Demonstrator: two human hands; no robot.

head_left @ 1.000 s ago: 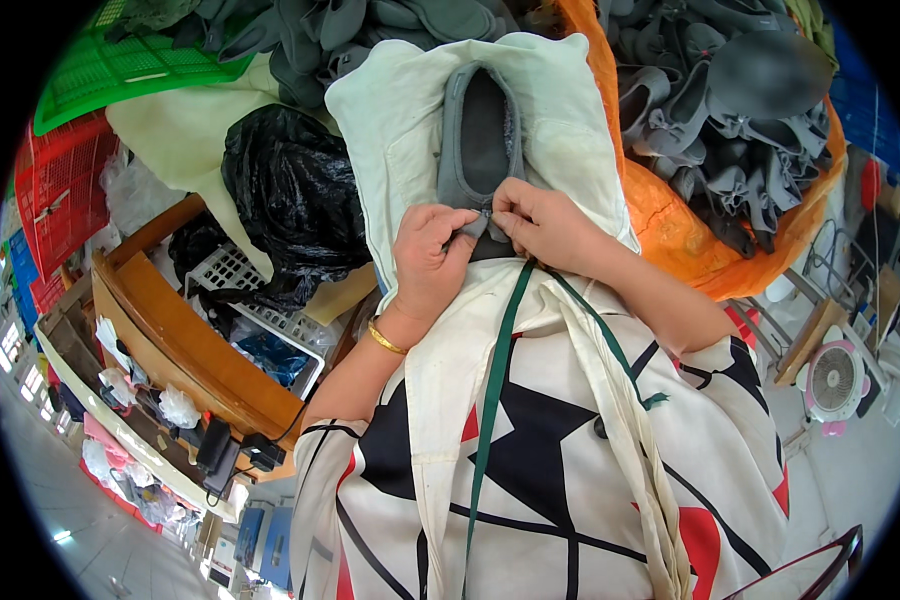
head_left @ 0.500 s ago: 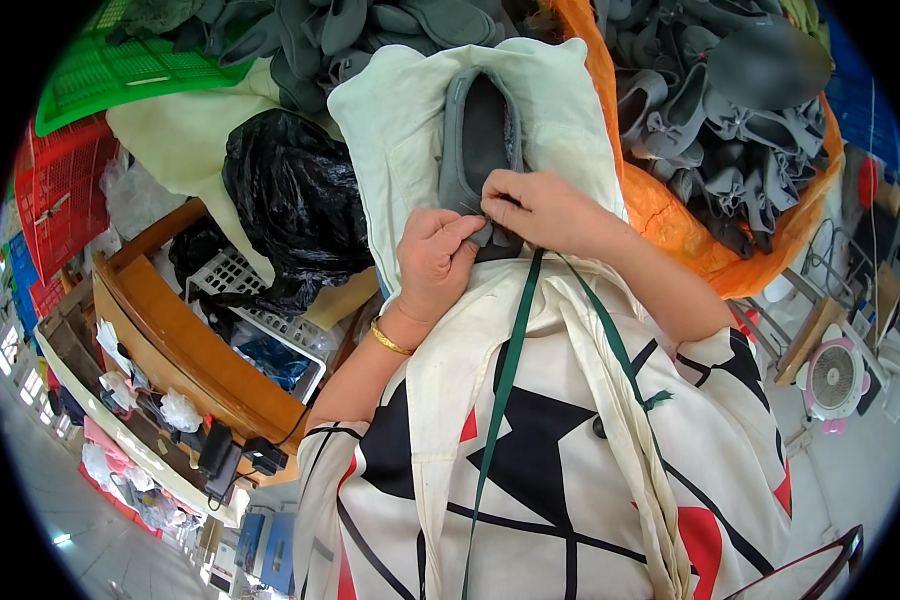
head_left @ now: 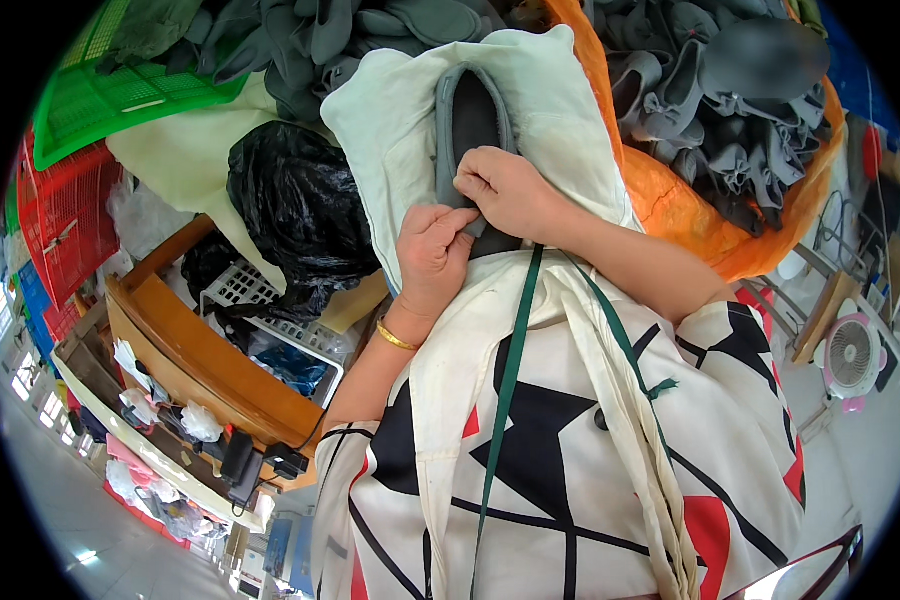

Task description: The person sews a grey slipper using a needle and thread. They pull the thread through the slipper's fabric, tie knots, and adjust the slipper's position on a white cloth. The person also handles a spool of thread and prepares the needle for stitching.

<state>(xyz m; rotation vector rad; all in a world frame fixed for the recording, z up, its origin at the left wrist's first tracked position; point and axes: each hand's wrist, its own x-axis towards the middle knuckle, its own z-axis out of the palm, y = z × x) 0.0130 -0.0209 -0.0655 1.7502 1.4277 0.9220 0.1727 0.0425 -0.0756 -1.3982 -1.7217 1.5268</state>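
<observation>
A grey slip-on shoe [head_left: 477, 115] with a dark insole lies on a pale padded cloth cushion [head_left: 560, 120] before me, its near end partly covered by my hands. My left hand [head_left: 432, 262], with a gold bangle at the wrist, is closed in a pinch at the shoe's near end. Just above and to the right, over the shoe's opening, my right hand [head_left: 515, 195] is closed, fingertips pressed together; whatever it holds is hidden or too fine to make out. The fingertips of both hands almost meet.
Grey shoes with bows [head_left: 750, 150] fill an orange bag [head_left: 670, 225] at right. More grey pieces [head_left: 370, 30] are piled beyond the cushion. At left are a black plastic bag [head_left: 295, 200], a wooden drawer [head_left: 220, 340], a white basket [head_left: 245, 290] and green [head_left: 140, 105] and red crates [head_left: 70, 205].
My right hand has moved up and slightly left over the shoe's opening, turning its knuckles upward. My left hand stays pinched at the near end. The view has shifted slightly.
</observation>
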